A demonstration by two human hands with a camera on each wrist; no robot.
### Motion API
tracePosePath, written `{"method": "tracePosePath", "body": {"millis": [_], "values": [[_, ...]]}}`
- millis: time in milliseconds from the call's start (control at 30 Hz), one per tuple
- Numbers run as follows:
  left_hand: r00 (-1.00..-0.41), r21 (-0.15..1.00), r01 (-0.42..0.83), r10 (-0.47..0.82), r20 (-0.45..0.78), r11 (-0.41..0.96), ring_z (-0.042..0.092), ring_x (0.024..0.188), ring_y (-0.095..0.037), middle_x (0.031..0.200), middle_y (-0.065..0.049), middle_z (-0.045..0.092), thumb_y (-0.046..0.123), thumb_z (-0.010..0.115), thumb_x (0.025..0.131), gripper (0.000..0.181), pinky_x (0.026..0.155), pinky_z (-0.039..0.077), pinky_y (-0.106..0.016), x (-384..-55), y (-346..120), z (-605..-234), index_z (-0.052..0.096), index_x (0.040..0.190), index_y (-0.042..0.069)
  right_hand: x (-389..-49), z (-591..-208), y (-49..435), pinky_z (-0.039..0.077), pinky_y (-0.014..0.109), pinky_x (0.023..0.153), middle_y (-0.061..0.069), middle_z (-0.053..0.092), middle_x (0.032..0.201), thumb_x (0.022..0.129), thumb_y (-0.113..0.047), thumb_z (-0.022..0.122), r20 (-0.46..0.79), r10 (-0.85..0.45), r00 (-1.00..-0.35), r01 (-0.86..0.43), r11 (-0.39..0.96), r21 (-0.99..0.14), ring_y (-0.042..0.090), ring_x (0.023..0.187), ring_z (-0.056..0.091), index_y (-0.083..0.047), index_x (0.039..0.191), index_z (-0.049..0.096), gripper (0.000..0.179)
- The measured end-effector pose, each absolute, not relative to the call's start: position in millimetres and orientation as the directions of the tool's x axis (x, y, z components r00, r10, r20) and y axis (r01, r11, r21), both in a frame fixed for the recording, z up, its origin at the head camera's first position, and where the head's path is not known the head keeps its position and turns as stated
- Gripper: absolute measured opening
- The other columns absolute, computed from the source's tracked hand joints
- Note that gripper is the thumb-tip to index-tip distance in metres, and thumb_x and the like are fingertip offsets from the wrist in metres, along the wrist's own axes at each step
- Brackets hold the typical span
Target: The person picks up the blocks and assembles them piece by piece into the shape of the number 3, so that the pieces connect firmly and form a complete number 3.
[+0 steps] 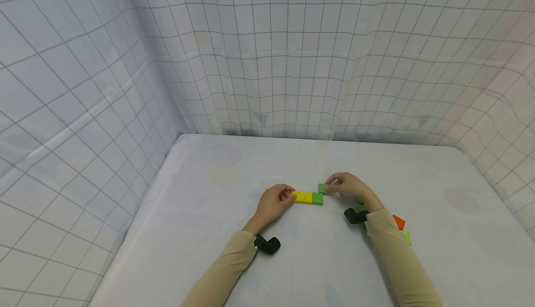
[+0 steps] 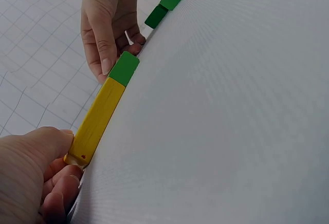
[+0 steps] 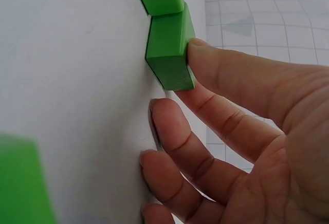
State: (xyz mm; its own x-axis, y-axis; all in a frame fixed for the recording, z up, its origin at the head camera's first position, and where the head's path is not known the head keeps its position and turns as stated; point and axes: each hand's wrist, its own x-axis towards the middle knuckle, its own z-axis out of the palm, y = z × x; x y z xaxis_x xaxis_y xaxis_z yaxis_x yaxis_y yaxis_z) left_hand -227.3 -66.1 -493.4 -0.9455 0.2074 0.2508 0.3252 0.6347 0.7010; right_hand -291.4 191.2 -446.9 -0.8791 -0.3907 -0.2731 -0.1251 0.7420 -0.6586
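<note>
Beige sleeves (image 1: 405,263) angle up from the bottom of the frame, and it's a two-handed grip at centre!
Left hand (image 1: 271,203) pinches the left end of a yellow wooden block (image 1: 303,198), lying mid-frame on the white cloth (image 1: 200,200), a green end block (image 1: 317,199) set against its right end; right hand (image 1: 352,187), thumb and finger closed round a second green block (image 1: 322,188), has it just above and right of that one. Lower right, an orange block (image 1: 399,222) and a lime-green block (image 1: 407,237) peek out past the right sleeve.
</note>
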Motion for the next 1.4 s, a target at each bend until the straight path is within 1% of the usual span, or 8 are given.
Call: {"method": "tracePosePath", "body": {"millis": [400,667,1033,1233,1400], "values": [[-0.943,0.695,0.332,0.211,0.258,0.637,0.05,0.065,-0.005,0.079,0.005,0.059,0.03,0.061,0.089,0.021,0.061,0.041,-0.02,-228,-66,-494,0.068,0.102,0.014,-289,-448,191,0.043,0.028,0.064,0.009,0.062,0.094,0.087,-0.028,0.064,-0.267,-0.388,-0.882,-0.125,0.739,-0.662,0.017,0.074,0.053,-0.008,0.108,0.064,0.029],[-0.945,0.701,0.326,0.209,0.25,0.635,0.05,0.065,-0.005,0.08,0.005,0.06,0.03,0.061,0.089,0.022,0.061,0.041,-0.02,-227,-65,-492,0.068,0.103,0.014,-287,-447,189,0.041,0.028,0.064,0.01,0.06,0.096,0.087,-0.031,0.063,-0.263,-0.376,-0.889,-0.134,0.76,-0.636,0.018,0.076,0.052,-0.009,0.109,0.064,0.031],[-0.946,0.705,0.325,0.205,0.252,0.631,0.05,0.065,-0.006,0.079,0.005,0.059,0.028,0.062,0.089,0.02,0.061,0.04,-0.02,-226,-65,-492,0.068,0.102,0.014,-286,-447,189,0.04,0.029,0.064,0.009,0.059,0.095,0.087,-0.03,0.063,-0.266,-0.364,-0.892,-0.116,0.756,-0.645,0.019,0.077,0.05,-0.011,0.109,0.064,0.029],[-0.947,0.705,0.32,0.201,0.249,0.633,0.049,0.065,-0.005,0.079,0.005,0.059,0.029,0.062,0.088,0.02,0.061,0.041,-0.02,-226,-65,-492,0.068,0.102,0.014,-287,-446,192,0.042,0.029,0.066,0.008,0.061,0.093,0.089,-0.032,0.06,-0.274,-0.375,-0.886,-0.111,0.744,-0.659,0.019,0.078,0.054,-0.011,0.112,0.062,0.031],[-0.947,0.704,0.321,0.205,0.247,0.634,0.05,0.065,-0.005,0.079,0.005,0.059,0.029,0.062,0.089,0.021,0.061,0.041,-0.02,-226,-66,-491,0.068,0.102,0.014,-287,-442,201,0.043,0.03,0.066,0.009,0.062,0.096,0.09,-0.035,0.058,-0.254,-0.367,-0.895,-0.114,0.739,-0.664,0.018,0.075,0.057,-0.012,0.113,0.061,0.033]]}}
